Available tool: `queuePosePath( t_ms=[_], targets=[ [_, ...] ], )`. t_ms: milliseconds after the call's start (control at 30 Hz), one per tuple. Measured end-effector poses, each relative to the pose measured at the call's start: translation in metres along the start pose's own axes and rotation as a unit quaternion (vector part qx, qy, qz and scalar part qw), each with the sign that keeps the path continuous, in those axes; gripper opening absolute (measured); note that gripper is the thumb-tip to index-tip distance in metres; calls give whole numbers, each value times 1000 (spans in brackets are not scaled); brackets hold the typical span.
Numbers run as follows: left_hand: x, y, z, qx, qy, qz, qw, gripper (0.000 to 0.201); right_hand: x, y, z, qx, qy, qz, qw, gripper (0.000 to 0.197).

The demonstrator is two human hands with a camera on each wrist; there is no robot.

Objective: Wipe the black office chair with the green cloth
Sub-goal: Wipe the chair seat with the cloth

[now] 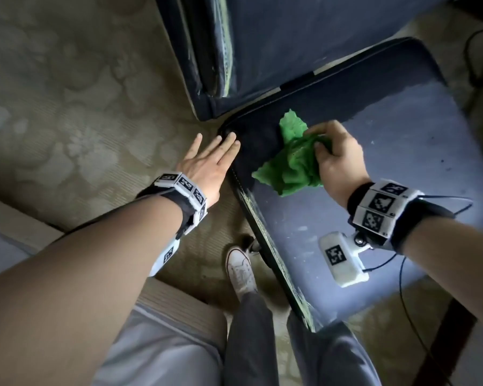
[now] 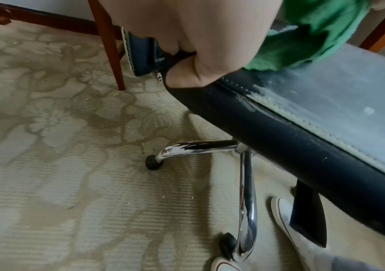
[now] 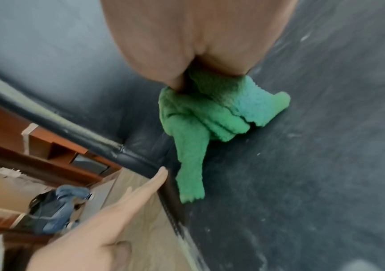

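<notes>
The green cloth (image 1: 289,160) lies bunched on the black office chair (image 1: 388,140) seat at frame centre, its long axis running upper right to lower left. The right hand (image 1: 338,157) grips its upper part, fingers (image 1: 322,147) clamped on the folds. The left hand (image 1: 207,162) rests at the seat's left corner, fingers straight, slightly apart.

Head view looks steeply down; both wrist views sit close, sharing the chair seat (image 1: 402,162) corner.
</notes>
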State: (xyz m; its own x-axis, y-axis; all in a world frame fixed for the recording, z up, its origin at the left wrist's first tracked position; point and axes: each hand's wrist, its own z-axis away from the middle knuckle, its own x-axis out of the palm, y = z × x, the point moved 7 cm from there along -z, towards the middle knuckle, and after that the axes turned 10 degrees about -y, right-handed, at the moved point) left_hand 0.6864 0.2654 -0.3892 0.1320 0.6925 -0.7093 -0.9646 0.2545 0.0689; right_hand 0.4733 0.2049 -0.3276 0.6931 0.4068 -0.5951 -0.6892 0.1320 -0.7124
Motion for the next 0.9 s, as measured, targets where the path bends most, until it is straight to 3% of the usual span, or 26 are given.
queuePosePath(
  t_ms=[100,333,733,900],
  targets=[
    [-6,6,0,-20,-2,-30,999,91,-20,21,17,36,27,-10,999,30],
    [-18,21,8,-16,-38,-72,997,72,-18,47,58,49,7,5,999,24],
    [23,69,46,-70,-102,-115,986,70,-27,66,117,43,46,-31,998,24],
    [36,95,67,-100,-110,-84,985,68,-27,77,151,95,61,-107,988,20]
  ],
)
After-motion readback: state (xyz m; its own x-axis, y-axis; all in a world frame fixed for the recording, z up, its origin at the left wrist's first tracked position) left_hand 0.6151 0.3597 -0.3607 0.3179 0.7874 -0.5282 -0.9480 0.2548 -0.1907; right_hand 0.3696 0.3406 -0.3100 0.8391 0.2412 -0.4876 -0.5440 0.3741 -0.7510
